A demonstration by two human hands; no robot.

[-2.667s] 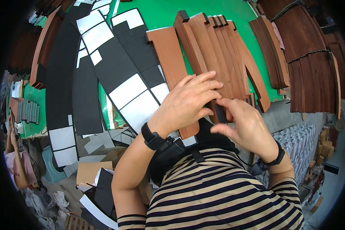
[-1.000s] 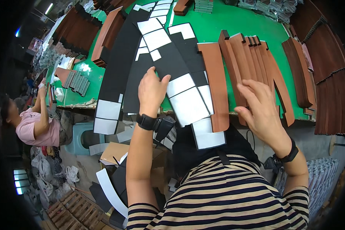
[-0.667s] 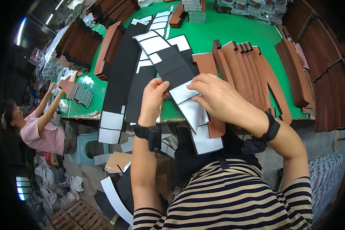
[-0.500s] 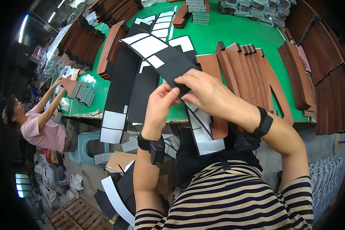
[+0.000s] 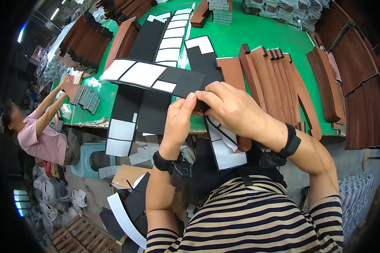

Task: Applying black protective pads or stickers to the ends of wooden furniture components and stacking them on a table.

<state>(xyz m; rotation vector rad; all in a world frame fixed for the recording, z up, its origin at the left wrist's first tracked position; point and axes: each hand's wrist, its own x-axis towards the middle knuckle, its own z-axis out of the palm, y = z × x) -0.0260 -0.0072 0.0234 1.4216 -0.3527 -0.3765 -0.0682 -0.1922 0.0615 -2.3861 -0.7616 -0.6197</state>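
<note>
My left hand (image 5: 178,122) and my right hand (image 5: 232,101) meet in front of me, both pinching one end of a black foam-like strip with white panels (image 5: 141,74). The strip reaches from my fingers out to the left above the green table (image 5: 257,40). My fingertips hide the end being pinched. Under it lie wide black sheets (image 5: 156,111), one with white panels at its near end. Another black strip with white panels (image 5: 228,159) hangs over the table edge by my waist, below my right hand. Right of my hands lies a row of brown curved pieces (image 5: 274,80).
Stacks of brown pieces (image 5: 82,38) stand at the far left, with more brown panels (image 5: 361,84) at the right. A person in a pink shirt (image 5: 44,141) handles pieces on the left. A light-blue stool (image 5: 88,166) and scraps lie on the floor.
The held strip has swung from slanting up and away to lying more level toward the left. My hands stay pinched at its near end and have barely shifted.
</note>
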